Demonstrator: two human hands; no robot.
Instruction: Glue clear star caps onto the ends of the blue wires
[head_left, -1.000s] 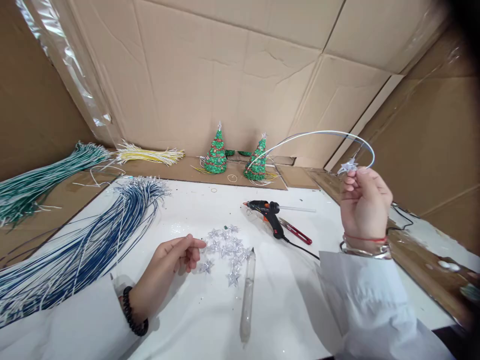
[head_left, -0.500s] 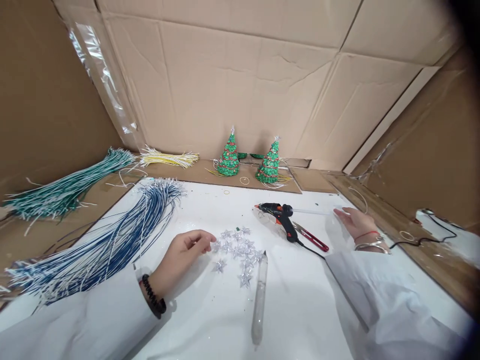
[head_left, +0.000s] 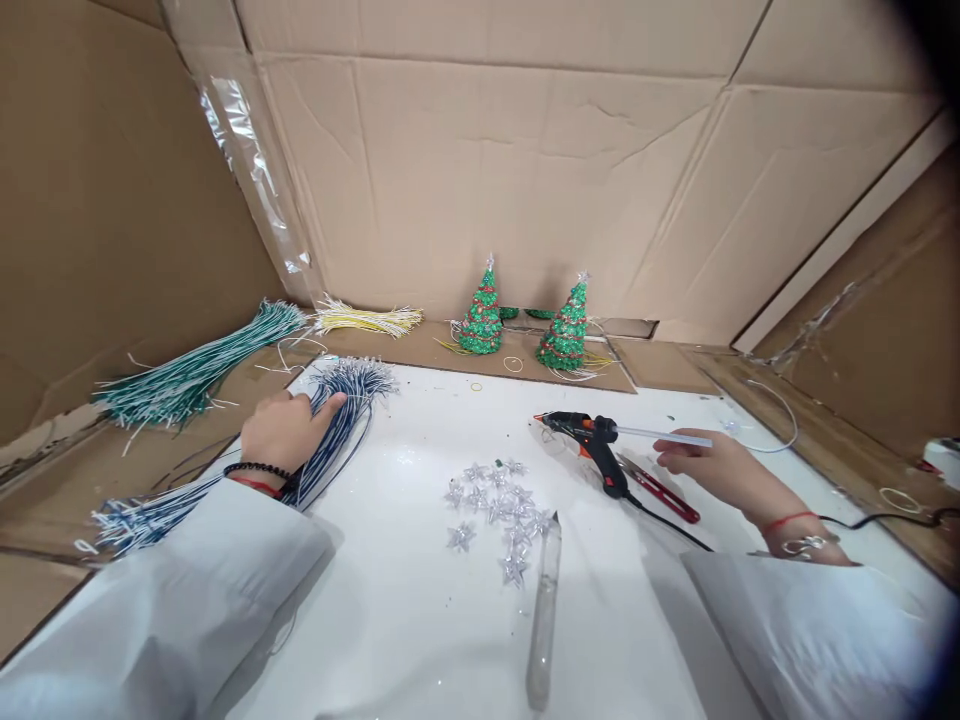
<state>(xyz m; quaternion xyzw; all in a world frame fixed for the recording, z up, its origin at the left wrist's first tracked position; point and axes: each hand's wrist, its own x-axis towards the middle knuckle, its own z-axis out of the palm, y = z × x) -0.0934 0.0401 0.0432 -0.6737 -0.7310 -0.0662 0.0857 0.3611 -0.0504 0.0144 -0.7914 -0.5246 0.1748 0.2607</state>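
My left hand [head_left: 279, 432] lies on the blue-and-white wire bundle [head_left: 346, 402] at the left of the white table [head_left: 420, 620], thumb stretched along the wires. My right hand [head_left: 709, 465] rests low on the table with its fingers out. Its fingertips are beside the black-and-orange glue gun [head_left: 598, 446] and just under the glue stick [head_left: 667, 435] sticking out of the gun's back. Red snips [head_left: 664, 497] lie under that hand. Several silver plastic stars [head_left: 499, 500] are scattered mid-table, with a loose clear glue stick [head_left: 545, 610] next to them.
Two small green tinsel trees [head_left: 482, 318] [head_left: 566, 330] stand at the back on cardboard. A green wire bundle [head_left: 195, 375] and a yellow one [head_left: 367, 320] lie far left. A white wire [head_left: 780, 415] curls at the right edge. Cardboard walls enclose the table.
My right hand put down the white wire with a star at the right and came to the glue gun. My left hand left the stars and moved left onto the blue wire bundle.
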